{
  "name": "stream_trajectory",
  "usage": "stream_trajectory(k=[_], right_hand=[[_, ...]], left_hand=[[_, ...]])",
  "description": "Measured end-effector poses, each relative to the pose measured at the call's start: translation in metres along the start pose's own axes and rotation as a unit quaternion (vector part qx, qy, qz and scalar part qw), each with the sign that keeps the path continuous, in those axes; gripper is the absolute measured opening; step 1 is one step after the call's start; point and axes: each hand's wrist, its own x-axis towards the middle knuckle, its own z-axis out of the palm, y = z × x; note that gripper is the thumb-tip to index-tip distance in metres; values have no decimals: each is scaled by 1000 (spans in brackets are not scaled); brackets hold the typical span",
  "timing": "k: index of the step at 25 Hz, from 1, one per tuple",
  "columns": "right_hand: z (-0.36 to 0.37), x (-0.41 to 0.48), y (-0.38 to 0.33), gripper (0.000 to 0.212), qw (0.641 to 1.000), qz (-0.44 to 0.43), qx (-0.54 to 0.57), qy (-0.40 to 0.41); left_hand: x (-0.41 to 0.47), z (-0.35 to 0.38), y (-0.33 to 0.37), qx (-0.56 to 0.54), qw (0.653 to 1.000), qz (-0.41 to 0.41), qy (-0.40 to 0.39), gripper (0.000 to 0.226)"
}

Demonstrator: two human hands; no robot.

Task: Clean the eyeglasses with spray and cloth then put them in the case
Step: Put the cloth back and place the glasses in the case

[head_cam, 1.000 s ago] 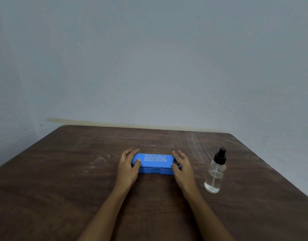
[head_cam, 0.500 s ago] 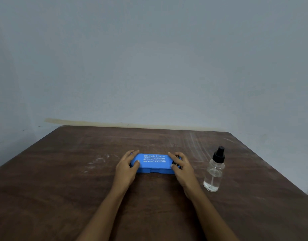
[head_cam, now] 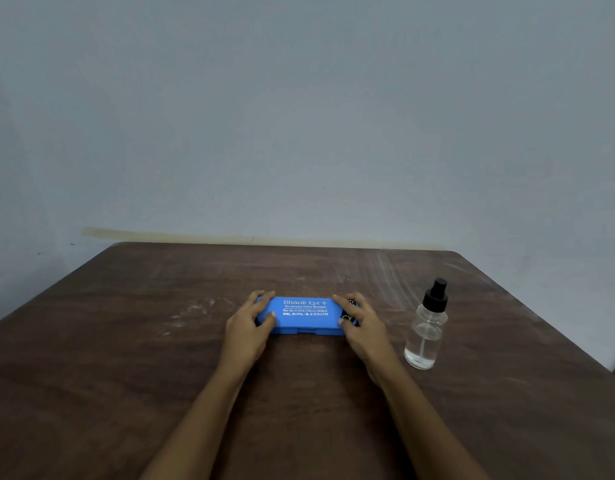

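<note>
We judge opening to be the step in hand, next calling for an upward prise: on the worktop (head_cam: 126,341) the closed, white-lettered blue case (head_cam: 304,318) lies central, left grip (head_cam: 249,327) clasping its 9 o'clock end, right grip (head_cam: 365,327) its 3 o'clock end, spray bottle (head_cam: 425,327) upright beyond at 3 o'clock.

Both bare forearms reach forward from the lower edge, drawing slightly together. The left hand (head_cam: 249,325) lies palm down, its fingers (head_cam: 262,296) curled over the left end of the case (head_cam: 304,315), thumb pressed on top just inside them. The right hand (head_cam: 363,327) mirrors it (wrist angled a little more inward), its fingers (head_cam: 346,302) laid over the right end, thumb at the near edge below them. The two hands do not touch each other.
</note>
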Motion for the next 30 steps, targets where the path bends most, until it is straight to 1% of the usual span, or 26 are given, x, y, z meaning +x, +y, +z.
stream_trajectory(k=[5, 8, 11, 13, 16, 19, 25, 30], right_hand=[[0, -1, 2, 44, 1000, -7, -1, -3], [0, -4, 4, 48, 1000, -17, 0, 5], [3, -4, 10, 56, 998, 11, 54, 40], [5, -5, 13, 59, 994, 34, 86, 54], [7, -10, 13, 60, 992, 39, 97, 65], [3, -20, 9, 60, 992, 39, 97, 72], [-3, -46, 8, 61, 992, 35, 95, 80], [-9, -63, 7, 61, 992, 43, 89, 75]], left_hand=[[-2, 2, -5, 12, 1000, 15, 2, 41], [-6, 3, -4, 0, 1000, 15, 23, 42], [-8, 3, -2, -25, 998, -18, 46, 48], [-11, 3, 1, -65, 995, -45, 56, 50], [-17, 0, 6, -113, 989, -66, 73, 42], [-27, -1, 9, -109, 989, -61, 79, 38], [-49, -5, 14, -89, 991, -62, 82, 38], [-67, -7, 17, -102, 989, -67, 81, 38]])
